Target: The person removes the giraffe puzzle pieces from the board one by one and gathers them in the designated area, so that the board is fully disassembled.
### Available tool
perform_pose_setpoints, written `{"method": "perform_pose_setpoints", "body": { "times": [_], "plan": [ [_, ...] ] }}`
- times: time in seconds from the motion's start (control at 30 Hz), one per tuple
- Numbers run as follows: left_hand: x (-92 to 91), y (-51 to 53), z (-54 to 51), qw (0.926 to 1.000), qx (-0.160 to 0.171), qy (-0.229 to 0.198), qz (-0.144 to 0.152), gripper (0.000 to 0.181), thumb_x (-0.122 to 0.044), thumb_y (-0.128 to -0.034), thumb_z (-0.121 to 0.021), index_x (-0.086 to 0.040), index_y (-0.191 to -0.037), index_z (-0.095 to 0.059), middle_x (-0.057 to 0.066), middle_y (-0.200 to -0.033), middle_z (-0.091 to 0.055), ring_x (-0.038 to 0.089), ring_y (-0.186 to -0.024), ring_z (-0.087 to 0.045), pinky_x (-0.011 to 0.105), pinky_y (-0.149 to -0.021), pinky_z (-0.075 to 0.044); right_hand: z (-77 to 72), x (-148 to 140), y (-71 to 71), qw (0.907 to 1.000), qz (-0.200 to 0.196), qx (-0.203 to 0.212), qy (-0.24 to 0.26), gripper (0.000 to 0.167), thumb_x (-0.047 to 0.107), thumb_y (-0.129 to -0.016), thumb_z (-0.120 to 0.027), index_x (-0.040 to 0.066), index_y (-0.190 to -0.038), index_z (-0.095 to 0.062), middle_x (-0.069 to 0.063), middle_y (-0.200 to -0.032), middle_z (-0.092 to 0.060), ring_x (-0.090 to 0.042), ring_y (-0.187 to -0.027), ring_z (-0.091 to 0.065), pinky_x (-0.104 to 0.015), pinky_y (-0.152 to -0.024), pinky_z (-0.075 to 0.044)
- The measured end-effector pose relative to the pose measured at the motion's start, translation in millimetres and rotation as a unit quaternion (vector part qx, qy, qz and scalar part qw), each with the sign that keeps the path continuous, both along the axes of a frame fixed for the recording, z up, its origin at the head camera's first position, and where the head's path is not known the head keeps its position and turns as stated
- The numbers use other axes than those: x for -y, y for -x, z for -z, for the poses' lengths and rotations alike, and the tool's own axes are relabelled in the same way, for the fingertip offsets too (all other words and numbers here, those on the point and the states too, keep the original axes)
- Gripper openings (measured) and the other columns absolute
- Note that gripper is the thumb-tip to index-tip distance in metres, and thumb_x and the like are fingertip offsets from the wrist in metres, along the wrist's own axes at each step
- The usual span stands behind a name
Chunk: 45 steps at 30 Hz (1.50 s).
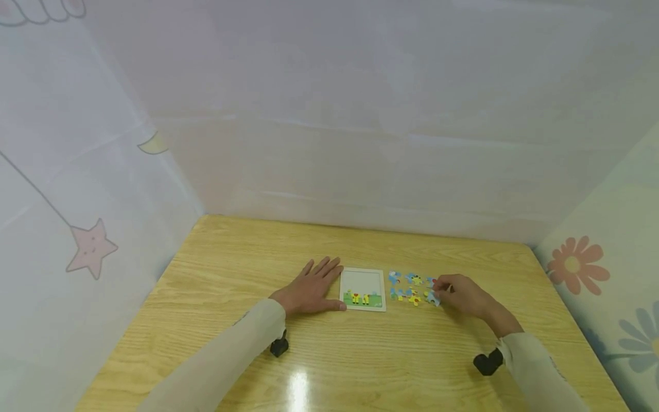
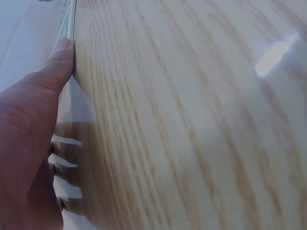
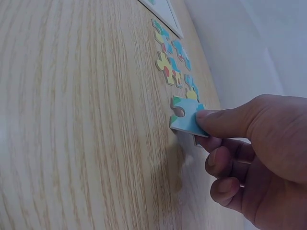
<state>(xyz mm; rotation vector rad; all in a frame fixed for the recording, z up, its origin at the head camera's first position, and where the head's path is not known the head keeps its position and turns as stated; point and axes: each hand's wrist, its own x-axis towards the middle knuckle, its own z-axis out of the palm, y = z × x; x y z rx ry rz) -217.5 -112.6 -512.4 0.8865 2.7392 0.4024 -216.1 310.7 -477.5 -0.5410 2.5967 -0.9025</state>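
Observation:
A square puzzle tray (image 1: 362, 310) with a white rim lies flat, its lower part filled with a green and yellow picture. The left hand (image 1: 310, 292) lies flat with fingers spread at the tray's left edge; in the left wrist view its thumb touches the rim. To the right of the tray lie several loose jigsaw pieces (image 1: 414, 298). At their right end the right hand (image 1: 463, 296) pinches a light blue piece (image 3: 186, 118) with green corners between thumb and index finger. In the right wrist view that piece is tilted, near the wooden surface.
The pieces and tray rest on a wooden table (image 1: 360, 366). A pale cloth wall (image 1: 360, 143) stands behind, with printed cloth at both sides. Black wrist devices hang at the left cuff (image 1: 280, 345) and right cuff (image 1: 488, 363).

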Motion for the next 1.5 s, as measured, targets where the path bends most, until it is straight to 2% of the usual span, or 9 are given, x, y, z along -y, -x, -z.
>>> {"method": "perform_pose_setpoints", "body": {
  "times": [0.17,0.5,0.8,1.03,1.2,1.5],
  "plan": [
    [0.1,-0.2,-0.2,1.0000,0.006,-0.007,-0.001,0.101,-0.072,-0.0999,-0.057,-0.012,-0.172,-0.021,0.009,-0.182,-0.010,0.036,-0.170,-0.009,0.065,-0.136,-0.009,1.0,0.1,0.4,1.0000,-0.004,0.006,0.003,0.012,0.011,-0.107,-0.063,0.003,-0.112,-0.071,-0.008,-0.103,-0.072,-0.013,-0.086,-0.060,-0.025,-0.071,-0.052],
    [-0.6,-1.3,-2.1,0.9999,0.010,-0.009,-0.006,0.100,-0.071,-0.1000,-0.057,-0.011,-0.172,-0.021,0.008,-0.182,-0.010,0.035,-0.170,-0.008,0.064,-0.137,-0.008,-0.5,2.3,-1.1,0.9999,-0.004,-0.009,-0.004,0.017,0.011,-0.107,-0.062,0.001,-0.119,-0.071,-0.008,-0.108,-0.070,-0.013,-0.090,-0.058,-0.025,-0.074,-0.052],
    [-0.9,-2.0,-3.0,0.9999,0.013,-0.009,-0.008,0.101,-0.071,-0.0998,-0.058,-0.011,-0.172,-0.021,0.008,-0.182,-0.010,0.035,-0.170,-0.008,0.064,-0.137,-0.007,3.9,1.4,2.1,0.9998,0.003,-0.018,-0.011,0.017,0.011,-0.108,-0.061,0.004,-0.119,-0.072,-0.006,-0.109,-0.069,-0.013,-0.087,-0.056,-0.025,-0.073,-0.051],
    [-0.7,-2.1,-3.5,0.9999,0.010,-0.007,-0.006,0.100,-0.072,-0.1002,-0.056,-0.012,-0.172,-0.020,0.008,-0.183,-0.010,0.034,-0.170,-0.008,0.064,-0.137,-0.007,3.6,3.1,3.7,0.9988,0.018,-0.040,-0.022,0.020,0.013,-0.110,-0.058,0.006,-0.123,-0.070,-0.008,-0.117,-0.069,-0.014,-0.090,-0.057,-0.027,-0.077,-0.051],
    [-0.1,-1.6,-2.9,1.0000,0.009,-0.002,-0.004,0.101,-0.074,-0.1000,-0.054,-0.013,-0.172,-0.020,0.007,-0.183,-0.009,0.034,-0.170,-0.007,0.064,-0.137,-0.008,-0.4,13.5,3.8,0.9990,0.019,-0.039,-0.011,0.022,0.014,-0.110,-0.058,0.003,-0.125,-0.070,-0.011,-0.117,-0.070,-0.014,-0.086,-0.057,-0.027,-0.076,-0.052],
    [-0.2,-1.7,-3.5,1.0000,0.009,-0.003,-0.002,0.101,-0.073,-0.1003,-0.054,-0.012,-0.172,-0.020,0.008,-0.183,-0.009,0.034,-0.170,-0.007,0.064,-0.137,-0.008,-3.8,50.6,8.0,0.9991,-0.019,-0.037,0.008,0.022,0.014,-0.110,-0.060,0.001,-0.124,-0.070,-0.010,-0.115,-0.071,-0.012,-0.082,-0.056,-0.024,-0.072,-0.053]
  ]
}}
